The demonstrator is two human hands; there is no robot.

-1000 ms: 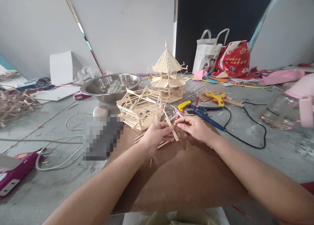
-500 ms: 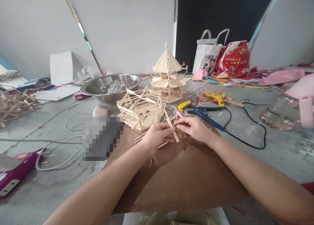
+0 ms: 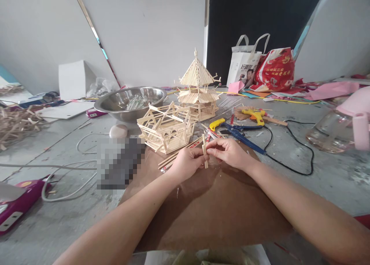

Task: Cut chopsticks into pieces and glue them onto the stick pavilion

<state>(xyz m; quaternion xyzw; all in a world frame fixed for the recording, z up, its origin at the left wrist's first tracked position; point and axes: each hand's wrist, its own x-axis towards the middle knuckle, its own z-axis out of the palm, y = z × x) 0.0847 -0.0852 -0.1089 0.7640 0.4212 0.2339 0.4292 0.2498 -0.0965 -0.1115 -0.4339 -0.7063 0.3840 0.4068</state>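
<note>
My left hand (image 3: 189, 161) is closed in a pinch around a few short pale wooden sticks (image 3: 204, 151), held nearly upright above a brown board (image 3: 219, 215). From the other side my right hand (image 3: 227, 153) brings its closed fingertips against these sticks; whether they grip or only touch is hard to see. Beyond my left hand, loose sticks (image 3: 170, 159) lie on the board with a red-tipped thin item (image 3: 165, 168) among them. An open stick framework (image 3: 166, 132) stands just behind, and a tiered stick pavilion (image 3: 198, 91) rises farther back.
Blue-and-yellow (image 3: 239, 134) and yellow (image 3: 254, 114) glue guns lie right of centre, trailing a black cord. A steel basin (image 3: 130, 103) stands back left. A pink-lidded jug (image 3: 332, 130) is far right, a purple power strip (image 3: 20, 203) far left. Bags (image 3: 274, 70) stand behind.
The short sticks have swung from a slant to nearly upright between my hands. A red-tipped item now shows among the loose sticks beside my left hand. The models stay put.
</note>
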